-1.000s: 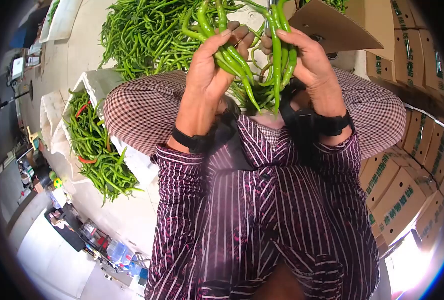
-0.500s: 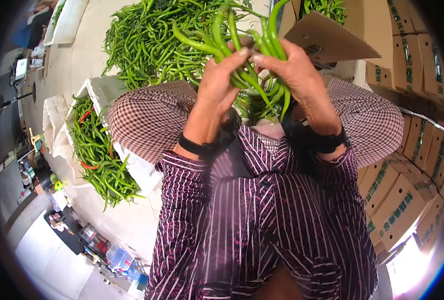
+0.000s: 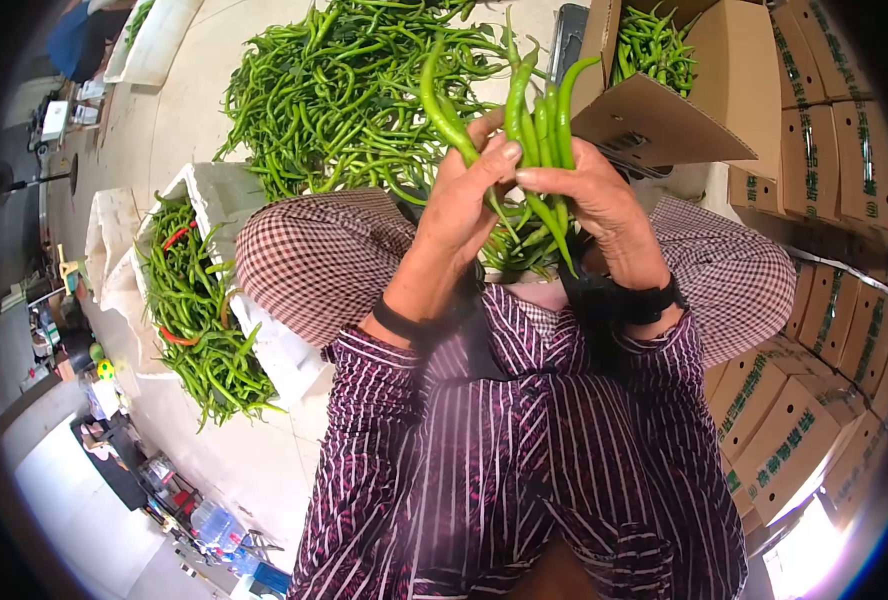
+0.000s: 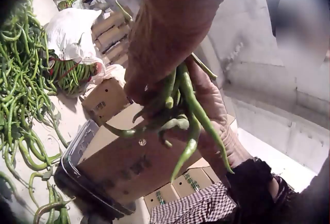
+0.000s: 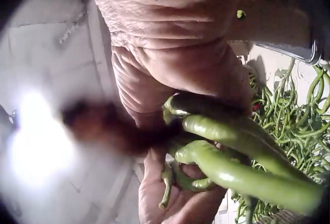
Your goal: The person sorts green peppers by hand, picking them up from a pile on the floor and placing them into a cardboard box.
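Both hands meet around one bunch of long green peppers (image 3: 529, 135) above the lap in the head view. The left hand (image 3: 459, 205) grips its left side, thumb laid across it. From the right, the right hand (image 3: 609, 205) holds the peppers, its thumb tip close to the left thumb. Pepper ends stick out above and below the fingers. In the left wrist view several peppers (image 4: 193, 105) hang between the hands; in the right wrist view thick peppers (image 5: 232, 175) cross the palm. Many of the fingers are hidden behind the bunch.
A large pile of green peppers (image 3: 334, 100) spreads over the floor ahead. At left is a white sack (image 3: 289, 365) by peppers with some red ones. An open carton (image 3: 664, 125) holding peppers stands at front right; stacked cartons (image 3: 789, 440) line the right side.
The hands, apart a second ago with peppers in each, have come together and their peppers now form one bunch. In the head view they sit lower, and more of the open carton shows.
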Motion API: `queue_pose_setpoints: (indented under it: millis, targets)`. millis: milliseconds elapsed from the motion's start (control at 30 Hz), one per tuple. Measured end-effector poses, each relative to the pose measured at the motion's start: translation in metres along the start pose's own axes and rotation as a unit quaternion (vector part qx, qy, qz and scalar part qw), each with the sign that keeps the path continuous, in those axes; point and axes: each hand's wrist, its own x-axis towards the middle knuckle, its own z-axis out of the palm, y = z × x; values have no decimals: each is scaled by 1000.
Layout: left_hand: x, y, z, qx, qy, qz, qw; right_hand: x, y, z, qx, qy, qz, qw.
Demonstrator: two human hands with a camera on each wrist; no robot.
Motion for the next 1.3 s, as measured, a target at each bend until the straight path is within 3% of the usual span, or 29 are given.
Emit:
queue_pose_setpoints:
  millis: [267, 367, 467, 567, 700, 733, 767, 800, 867, 900, 1000, 1067, 1133, 1167, 1200, 1267, 1300]
  targets:
    - [-4, 5, -1, 74, 11, 16, 997, 9, 12, -8, 43, 72, -48, 995]
    - [-3, 4, -3, 69, -5, 24, 997, 6, 8, -2, 52, 47, -59, 996]
    - [-4, 4, 0, 52, -17, 35, 998, 4, 6, 1, 56, 84, -66, 993]
    - [-4, 2, 4, -30, -64, 59, 996, -1, 0, 4, 35, 75, -84, 993]
    - [-8, 4, 13, -41, -45, 48, 997, -5, -4, 9, 5, 93, -84, 992]
    - [-8, 1, 11, 104, -40, 77, 991, -5, -5, 11, 7, 109, -84, 990]
    - [-8, -2, 9, 246, -33, 104, 963, -5, -4, 11, 6, 109, -85, 990]
    - [-8, -2, 9, 245, -34, 103, 963, -7, -1, 11, -18, 119, -71, 990]
    - [-10, -4, 7, 433, -25, 148, 889, -9, 4, 7, -44, 135, -53, 988]
    - [-11, -6, 7, 431, -25, 146, 890, -8, 5, 7, -37, 136, -53, 989]
    - [-15, -12, 4, 626, 7, 216, 749, -3, 4, 12, -35, 132, -73, 988]
    - [-13, -14, 2, 623, -15, 196, 757, 1, 2, 9, -139, 157, -32, 977]
    - [-12, -10, 2, 580, -28, 192, 791, 1, 2, 10, -141, 157, -33, 977]
    - [-14, -5, 1, 518, -14, 100, 849, 1, 2, 11, -70, 138, -44, 987]
    - [-13, 0, -1, 517, -15, 102, 850, 1, 1, 11, 1, 117, -56, 991]
    - [-11, 6, -4, 257, -20, 47, 965, 2, 3, -1, 8, 113, -56, 992]
    - [-16, 15, 7, 192, -14, 19, 981, 3, 3, -5, 15, 97, -55, 994]
